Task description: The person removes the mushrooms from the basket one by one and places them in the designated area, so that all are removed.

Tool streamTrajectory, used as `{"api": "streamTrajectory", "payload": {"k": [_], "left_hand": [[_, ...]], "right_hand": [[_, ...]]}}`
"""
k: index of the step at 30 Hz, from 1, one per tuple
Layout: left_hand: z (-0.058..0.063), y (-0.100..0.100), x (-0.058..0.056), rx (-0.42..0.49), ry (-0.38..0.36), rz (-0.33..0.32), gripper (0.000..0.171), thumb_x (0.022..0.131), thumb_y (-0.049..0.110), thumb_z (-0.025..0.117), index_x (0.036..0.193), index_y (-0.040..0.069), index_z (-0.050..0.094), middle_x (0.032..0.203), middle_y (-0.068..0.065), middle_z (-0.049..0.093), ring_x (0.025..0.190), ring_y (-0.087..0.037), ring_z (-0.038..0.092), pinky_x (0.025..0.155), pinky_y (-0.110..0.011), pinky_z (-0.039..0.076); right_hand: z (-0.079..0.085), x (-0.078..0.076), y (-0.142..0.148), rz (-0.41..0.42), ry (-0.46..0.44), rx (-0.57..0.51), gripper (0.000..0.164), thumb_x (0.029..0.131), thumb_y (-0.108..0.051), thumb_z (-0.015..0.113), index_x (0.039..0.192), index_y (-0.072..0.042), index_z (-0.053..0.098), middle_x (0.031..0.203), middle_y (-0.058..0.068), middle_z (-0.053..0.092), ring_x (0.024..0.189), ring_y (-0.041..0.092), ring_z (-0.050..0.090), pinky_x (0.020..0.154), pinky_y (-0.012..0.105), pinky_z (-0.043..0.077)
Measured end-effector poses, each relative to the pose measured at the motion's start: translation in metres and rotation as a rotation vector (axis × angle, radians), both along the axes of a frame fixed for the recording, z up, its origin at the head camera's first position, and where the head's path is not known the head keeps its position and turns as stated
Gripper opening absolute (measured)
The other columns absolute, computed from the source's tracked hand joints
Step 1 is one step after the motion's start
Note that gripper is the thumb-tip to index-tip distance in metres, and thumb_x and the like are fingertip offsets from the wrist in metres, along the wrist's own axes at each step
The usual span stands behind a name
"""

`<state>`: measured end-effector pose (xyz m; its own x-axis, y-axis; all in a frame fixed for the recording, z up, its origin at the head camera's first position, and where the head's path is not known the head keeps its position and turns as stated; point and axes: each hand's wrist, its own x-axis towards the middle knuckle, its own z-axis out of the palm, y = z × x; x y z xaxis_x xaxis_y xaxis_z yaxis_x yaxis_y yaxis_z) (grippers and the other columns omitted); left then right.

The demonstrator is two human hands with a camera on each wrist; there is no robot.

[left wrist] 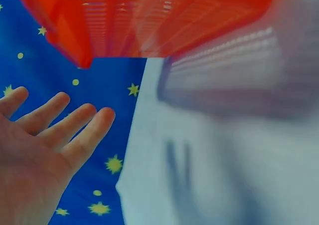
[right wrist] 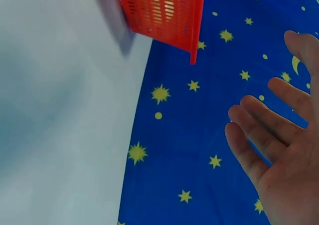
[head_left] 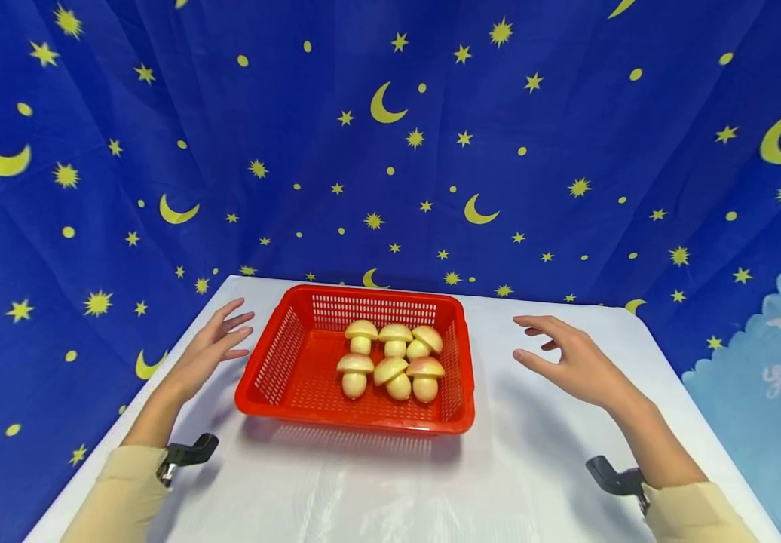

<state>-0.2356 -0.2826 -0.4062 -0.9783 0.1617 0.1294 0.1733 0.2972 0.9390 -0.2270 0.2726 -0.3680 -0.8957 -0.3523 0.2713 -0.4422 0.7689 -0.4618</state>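
A red plastic basket (head_left: 282, 411) with slotted walls stands on the white table. Inside it, toward the right, several cream toy mushrooms (head_left: 355, 363) lie in two rows. Just off the basket's left side is my left hand (head_left: 203, 353), fingers spread and touching nothing. My right hand (head_left: 577, 362) hovers farther off on the right, its fingers loosely bent and nothing held. In the left wrist view the basket (left wrist: 149, 20) is blurred above the left hand (left wrist: 40, 150). The right wrist view has the basket's end (right wrist: 164, 10) at the top and the right palm (right wrist: 294, 170) facing it.
A white cloth (head_left: 390, 498) covers the table. Behind it and along the left hangs a blue curtain (head_left: 323, 151) with yellow stars and moons. A light blue panel with white letters (head_left: 770, 377) is at the right edge. Each wrist carries a black camera mount (head_left: 190, 450).
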Motion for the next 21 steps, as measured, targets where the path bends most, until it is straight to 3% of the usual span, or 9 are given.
{"api": "streamTrajectory", "payload": {"k": [6,12,17,21], "left_hand": [[-0.019,0.003,0.001,0.198,-0.089,-0.057,0.051,0.096,0.027,0.037,0.143,0.021,0.017,0.142,-0.019,0.025,0.122,-0.035,0.033,0.084,-0.036,0.044],[-0.038,0.003,-0.005,0.449,-0.166,-0.170,0.047,0.097,0.020,0.025,0.143,0.020,0.014,0.144,-0.016,0.021,0.119,-0.028,0.041,0.087,-0.039,0.042],[-0.050,0.006,-0.004,0.539,-0.211,-0.231,0.050,0.097,0.014,0.026,0.143,0.016,0.010,0.137,-0.016,0.029,0.112,-0.026,0.046,0.084,-0.041,0.044],[-0.052,0.009,-0.003,0.585,-0.207,-0.277,0.050,0.096,0.011,0.025,0.143,0.015,0.010,0.131,-0.020,0.035,0.106,-0.026,0.050,0.082,-0.043,0.046]], "right_hand": [[-0.002,-0.007,-0.011,0.037,-0.009,-0.011,0.051,0.078,-0.051,0.059,0.123,-0.030,0.050,0.118,-0.012,0.052,0.098,0.010,0.051,0.075,0.033,0.049],[0.001,-0.013,-0.020,0.075,-0.002,-0.018,0.048,0.077,-0.051,0.060,0.119,-0.029,0.052,0.114,-0.015,0.053,0.097,0.005,0.051,0.075,0.032,0.049],[0.003,-0.017,-0.027,0.093,-0.006,-0.004,0.046,0.078,-0.049,0.060,0.118,-0.026,0.054,0.111,-0.014,0.055,0.093,0.005,0.053,0.076,0.032,0.049],[0.004,-0.020,-0.030,0.087,-0.001,0.001,0.044,0.080,-0.048,0.059,0.117,-0.026,0.055,0.108,-0.015,0.056,0.091,0.006,0.055,0.075,0.031,0.049]]}}
